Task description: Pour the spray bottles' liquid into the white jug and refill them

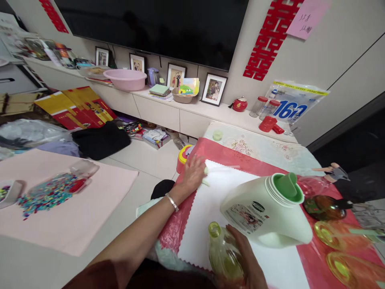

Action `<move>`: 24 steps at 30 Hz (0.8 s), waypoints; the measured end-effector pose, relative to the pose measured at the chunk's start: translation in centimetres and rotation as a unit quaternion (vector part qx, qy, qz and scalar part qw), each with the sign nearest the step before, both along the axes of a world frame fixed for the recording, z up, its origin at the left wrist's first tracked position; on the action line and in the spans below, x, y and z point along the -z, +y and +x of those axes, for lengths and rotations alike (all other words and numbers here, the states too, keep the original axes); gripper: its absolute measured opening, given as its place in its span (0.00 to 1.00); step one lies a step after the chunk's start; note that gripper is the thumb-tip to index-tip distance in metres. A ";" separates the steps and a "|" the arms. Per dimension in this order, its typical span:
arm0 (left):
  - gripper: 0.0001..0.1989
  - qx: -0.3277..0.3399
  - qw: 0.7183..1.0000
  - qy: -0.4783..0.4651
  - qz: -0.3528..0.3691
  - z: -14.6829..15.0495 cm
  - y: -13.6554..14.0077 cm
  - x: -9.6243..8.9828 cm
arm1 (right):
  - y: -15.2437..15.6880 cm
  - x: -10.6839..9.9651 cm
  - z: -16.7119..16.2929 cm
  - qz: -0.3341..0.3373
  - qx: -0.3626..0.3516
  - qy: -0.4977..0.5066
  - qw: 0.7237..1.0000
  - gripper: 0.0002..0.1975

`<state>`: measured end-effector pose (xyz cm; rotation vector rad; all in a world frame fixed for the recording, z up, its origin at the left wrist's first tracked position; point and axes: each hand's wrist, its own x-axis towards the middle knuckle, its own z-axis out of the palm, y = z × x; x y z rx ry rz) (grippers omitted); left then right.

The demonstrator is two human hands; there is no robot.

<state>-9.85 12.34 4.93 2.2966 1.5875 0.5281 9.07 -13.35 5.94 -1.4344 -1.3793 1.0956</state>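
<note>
My right hand is wrapped round a clear yellow-green bottle. The bottle's mouth is uncapped, and some yellowish colour shows low in it. My left hand, with a silver bracelet at the wrist, is at the far left corner of a white scallop-edged sheet. Its fingers curl over a small pale green object, mostly hidden beneath them. A large pale green jug stands on the sheet, just beyond the bottle. A darker green spouted insert sits in its neck.
Red plastic covers the table. At right lie an amber pump bottle and yellow-orange glasses. A small green cup stands at the back. Left, a pink sheet bears colourful small pieces. A white cabinet runs behind.
</note>
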 end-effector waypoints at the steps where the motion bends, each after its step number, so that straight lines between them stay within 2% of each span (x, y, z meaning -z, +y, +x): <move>1: 0.15 -0.015 1.000 -0.007 0.003 -1.1 -0.3 -0.3 | 0.0 0.0 -0.3 -0.009 0.013 0.000 1.000 0.39; 4: 0.13 -0.024 0.999 -0.029 0.004 -5.0 -1.3 -1.6 | 0.1 -0.2 -1.1 -0.032 0.032 -0.010 0.999 0.41; 8: 0.06 0.060 0.995 -0.073 0.010 -9.8 -3.1 -3.2 | 0.6 -0.9 -1.5 -0.028 0.040 -0.056 0.997 0.37; 11: 0.06 0.092 0.994 -0.063 0.015 -12.0 -4.5 -3.8 | 0.8 -1.5 -1.3 -0.031 0.062 -0.093 0.993 0.36; 16: 0.06 0.107 0.993 0.006 0.040 -12.5 -6.3 -4.1 | 0.9 -2.0 -0.7 -0.012 0.088 -0.173 0.981 0.37; 19: 0.08 0.120 0.990 0.045 0.051 -11.9 -7.0 -4.3 | 0.9 -2.0 -0.3 0.023 0.083 -0.211 0.974 0.36; 24: 0.15 0.161 0.978 0.087 0.101 -11.3 -7.7 -4.8 | 0.8 -2.1 0.1 0.044 0.066 -0.256 0.963 0.34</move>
